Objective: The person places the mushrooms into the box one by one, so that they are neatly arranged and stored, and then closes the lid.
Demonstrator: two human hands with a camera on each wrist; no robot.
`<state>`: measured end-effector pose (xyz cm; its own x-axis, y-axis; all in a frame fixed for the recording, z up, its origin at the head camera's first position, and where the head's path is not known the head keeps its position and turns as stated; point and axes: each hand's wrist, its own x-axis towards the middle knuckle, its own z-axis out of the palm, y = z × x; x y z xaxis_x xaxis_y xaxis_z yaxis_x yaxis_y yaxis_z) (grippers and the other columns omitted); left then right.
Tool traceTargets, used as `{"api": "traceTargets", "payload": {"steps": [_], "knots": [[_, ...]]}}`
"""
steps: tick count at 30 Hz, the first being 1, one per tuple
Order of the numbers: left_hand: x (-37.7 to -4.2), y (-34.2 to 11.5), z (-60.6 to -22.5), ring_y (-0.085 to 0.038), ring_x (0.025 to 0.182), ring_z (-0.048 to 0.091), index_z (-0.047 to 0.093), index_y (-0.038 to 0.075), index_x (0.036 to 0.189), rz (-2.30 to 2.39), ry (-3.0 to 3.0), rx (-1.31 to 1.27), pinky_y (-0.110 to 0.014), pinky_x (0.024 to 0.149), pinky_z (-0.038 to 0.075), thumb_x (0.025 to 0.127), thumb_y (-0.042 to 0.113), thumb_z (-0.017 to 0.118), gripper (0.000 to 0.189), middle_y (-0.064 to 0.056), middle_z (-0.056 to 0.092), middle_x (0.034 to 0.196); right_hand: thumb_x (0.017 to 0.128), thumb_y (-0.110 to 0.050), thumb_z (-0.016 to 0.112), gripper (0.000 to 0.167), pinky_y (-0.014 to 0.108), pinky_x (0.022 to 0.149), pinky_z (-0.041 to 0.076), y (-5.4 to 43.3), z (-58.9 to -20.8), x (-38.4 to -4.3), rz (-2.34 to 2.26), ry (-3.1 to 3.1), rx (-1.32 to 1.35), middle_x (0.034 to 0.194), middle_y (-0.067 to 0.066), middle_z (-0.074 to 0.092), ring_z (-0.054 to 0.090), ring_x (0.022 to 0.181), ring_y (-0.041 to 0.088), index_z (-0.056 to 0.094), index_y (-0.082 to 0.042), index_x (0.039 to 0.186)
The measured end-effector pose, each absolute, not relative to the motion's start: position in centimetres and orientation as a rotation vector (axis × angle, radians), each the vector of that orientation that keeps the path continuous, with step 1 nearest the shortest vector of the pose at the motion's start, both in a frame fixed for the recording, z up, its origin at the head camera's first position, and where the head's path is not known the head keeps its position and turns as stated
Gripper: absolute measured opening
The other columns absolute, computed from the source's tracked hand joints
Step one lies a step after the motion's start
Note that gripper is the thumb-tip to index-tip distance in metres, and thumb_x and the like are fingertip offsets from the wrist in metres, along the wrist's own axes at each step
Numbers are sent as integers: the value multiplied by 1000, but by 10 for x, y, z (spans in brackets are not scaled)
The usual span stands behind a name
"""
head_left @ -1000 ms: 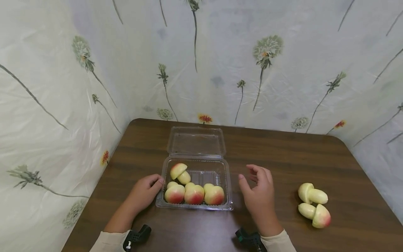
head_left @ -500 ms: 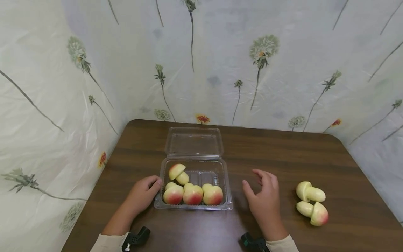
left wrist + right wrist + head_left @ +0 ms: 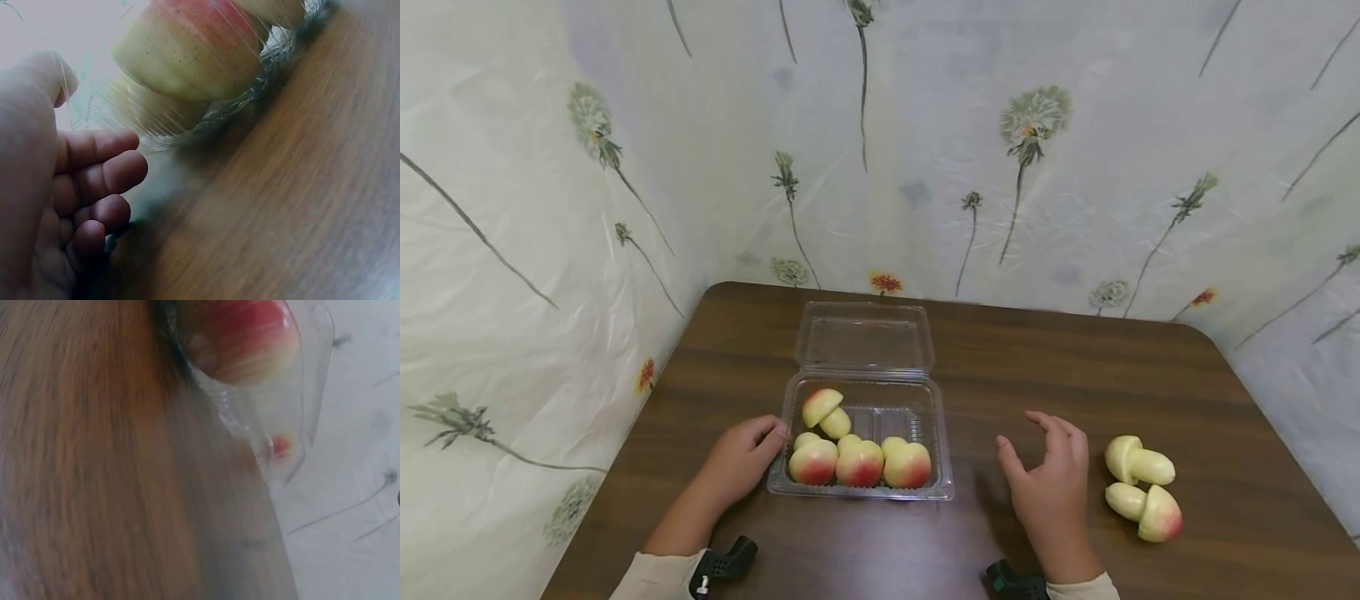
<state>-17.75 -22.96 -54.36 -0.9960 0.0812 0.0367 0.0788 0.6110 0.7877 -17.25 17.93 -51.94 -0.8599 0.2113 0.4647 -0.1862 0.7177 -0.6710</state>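
Observation:
An open clear plastic clamshell box point(image 3: 872, 493) stands mid-table in the head view. Along its front lie three toy-like mushrooms, their yellow caps blushed red; one mushroom point(image 3: 826, 410) lies behind them at the left. My left hand point(image 3: 747, 454) holds the box's left rim between thumb and curled fingers point(image 3: 125, 172). Over the table to the right of the box, my right hand point(image 3: 1052, 492) holds nothing, its thumb and fingers spread. Two loose mushrooms, an upper one point(image 3: 1141, 461) and a lower one point(image 3: 1150, 510), lie to its right. That hand is hidden in the right wrist view.
The box's transparent lid point(image 3: 867, 337) is folded back behind it on the brown wood-grain table point(image 3: 1037, 358). A wall covering with dandelion prints point(image 3: 917, 150) rises behind the table and along its left side.
My right hand has moved right, away from the box and closer to the two loose mushrooms. My left hand has stayed at the box's rim.

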Motion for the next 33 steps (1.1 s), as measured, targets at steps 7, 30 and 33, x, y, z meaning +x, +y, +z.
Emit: {"api": "traceTargets", "payload": {"steps": [7, 30, 33], "knots": [[-176, -229, -541, -12, 84, 58, 72, 23, 93, 1376, 2817, 138, -34, 81, 48, 108, 28, 57, 22, 7, 67, 89, 81, -10, 88, 51, 58, 93, 34, 185, -521, -170, 954, -2372, -74, 130, 29, 47, 40, 122, 49, 64, 1, 125], [-175, -230, -542, -13, 86, 60, 72, 21, 93, 1408, 2810, 128, -36, 84, 50, 107, 24, 58, 20, 6, 69, 92, 77, -13, 90, 57, 62, 118, 12, 223, -523, -168, 842, -2273, -118, 130, 33, 45, 26, 139, 53, 64, 2, 126], [-175, -228, -541, -12, 88, 61, 73, 22, 93, 1392, 2819, 143, -37, 85, 50, 107, 26, 58, 21, 6, 70, 93, 77, -12, 89, 57, 62, 119, 9, 231, -521, -167, 803, -2256, -130, 126, 35, 46, 30, 136, 53, 63, 6, 125]]}}
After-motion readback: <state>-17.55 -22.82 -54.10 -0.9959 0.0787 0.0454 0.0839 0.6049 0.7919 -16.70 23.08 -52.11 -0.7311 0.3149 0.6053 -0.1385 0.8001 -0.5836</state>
